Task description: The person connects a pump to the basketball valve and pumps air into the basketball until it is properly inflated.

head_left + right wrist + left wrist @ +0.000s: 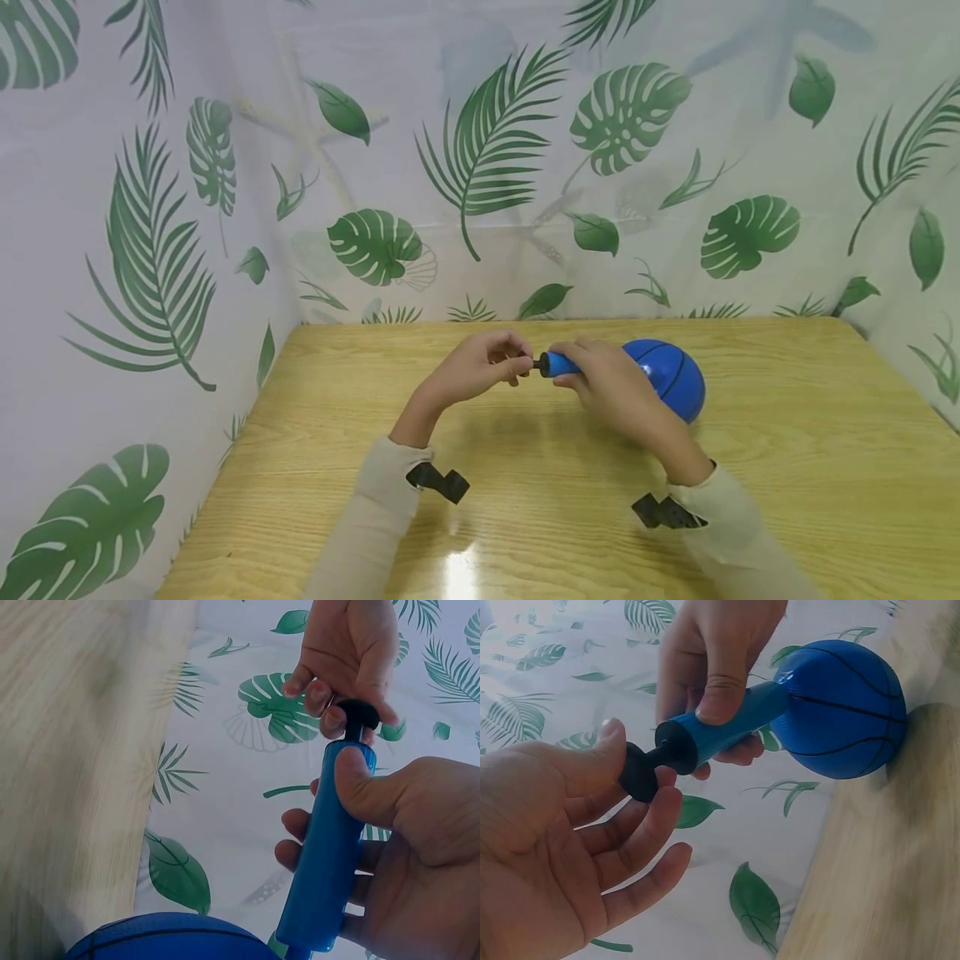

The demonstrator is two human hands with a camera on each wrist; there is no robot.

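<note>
My right hand (617, 385) grips the blue barrel of a small hand pump (324, 847), thumb along one side and fingers round the other. With thumb and fingertips, my left hand (480, 367) pinches the pump's black handle (639, 772). Only a short piece of the rod shows between handle and barrel. A blue ball with black lines (844, 709) sits on the table at the far end of the pump, and the barrel's tip meets its side in the left wrist view. In the head view the right hand covers part of the ball.
The wooden table (540, 533) reaches back to a white cloth with green leaf prints (480, 158), which also hangs along the sides. Black wrist cameras (438, 481) are strapped over both light sleeves.
</note>
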